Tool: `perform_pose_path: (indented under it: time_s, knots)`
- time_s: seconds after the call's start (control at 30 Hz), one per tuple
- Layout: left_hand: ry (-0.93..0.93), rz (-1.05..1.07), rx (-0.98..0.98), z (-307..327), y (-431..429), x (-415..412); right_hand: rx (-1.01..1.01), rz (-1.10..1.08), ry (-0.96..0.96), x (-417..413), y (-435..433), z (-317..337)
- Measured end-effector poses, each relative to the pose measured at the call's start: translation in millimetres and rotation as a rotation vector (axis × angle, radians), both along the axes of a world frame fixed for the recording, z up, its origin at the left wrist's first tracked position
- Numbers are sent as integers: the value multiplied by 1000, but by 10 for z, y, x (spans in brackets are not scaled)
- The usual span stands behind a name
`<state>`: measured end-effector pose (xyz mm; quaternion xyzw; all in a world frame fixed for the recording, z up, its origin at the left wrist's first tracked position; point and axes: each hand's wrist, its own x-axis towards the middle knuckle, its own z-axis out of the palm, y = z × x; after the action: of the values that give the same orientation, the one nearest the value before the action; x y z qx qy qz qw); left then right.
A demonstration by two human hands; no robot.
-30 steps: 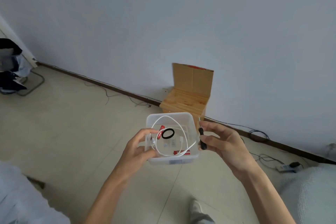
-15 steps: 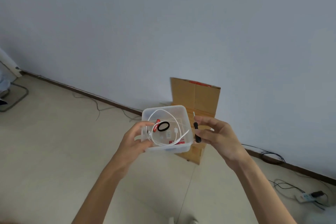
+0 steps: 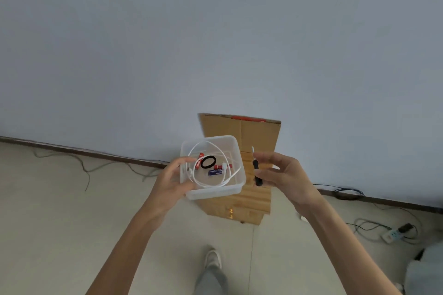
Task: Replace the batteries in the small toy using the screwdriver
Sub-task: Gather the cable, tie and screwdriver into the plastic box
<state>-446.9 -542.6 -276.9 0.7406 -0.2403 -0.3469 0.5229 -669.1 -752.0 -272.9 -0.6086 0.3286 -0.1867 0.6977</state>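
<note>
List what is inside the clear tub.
A looped white cable, a black ring, red pieces and a small blue item. The left hand covers the near-left corner of the tub.

Tiled floor (image 3: 60,218) carries a cardboard box (image 3: 260,135), loose cables (image 3: 84,168), a power strip (image 3: 392,236).

One screwdriver (image 3: 255,166), one plastic tub (image 3: 215,193), one cardboard box (image 3: 260,133).

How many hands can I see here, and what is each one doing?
2. The left hand grips the left side of the clear tub. The right hand, just right of the tub, holds the screwdriver tip up. No other hands show.
</note>
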Motion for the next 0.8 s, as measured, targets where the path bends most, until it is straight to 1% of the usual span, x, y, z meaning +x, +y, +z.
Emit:
perform_pose_path:
  time_s: [0.17, 0.37, 0.47, 0.57, 0.7, 0.8]
  knots:
    - [0, -106, 4, -473, -625, 840, -43, -109, 135, 616, -289, -385]
    - [39, -227, 63, -1186, -1209, 1414, -156, -185, 347, 1132, -594, -1063]
    - [63, -259, 102, -1670, -1450, 1602, -250, -221, 499, 1279, -755, -1576]
    - [87, -258, 141, -2207, -1655, 1696, -281, -256, 602, 1360, -880, -2194]
    - [119, -276, 194, -2947, -1873, 1748, -311, -270, 668, 1436, -1026, -2970]
    - [125, -285, 227, -3449, -1973, 1790, -338, -236, 690, 1511, -1145, -3515]
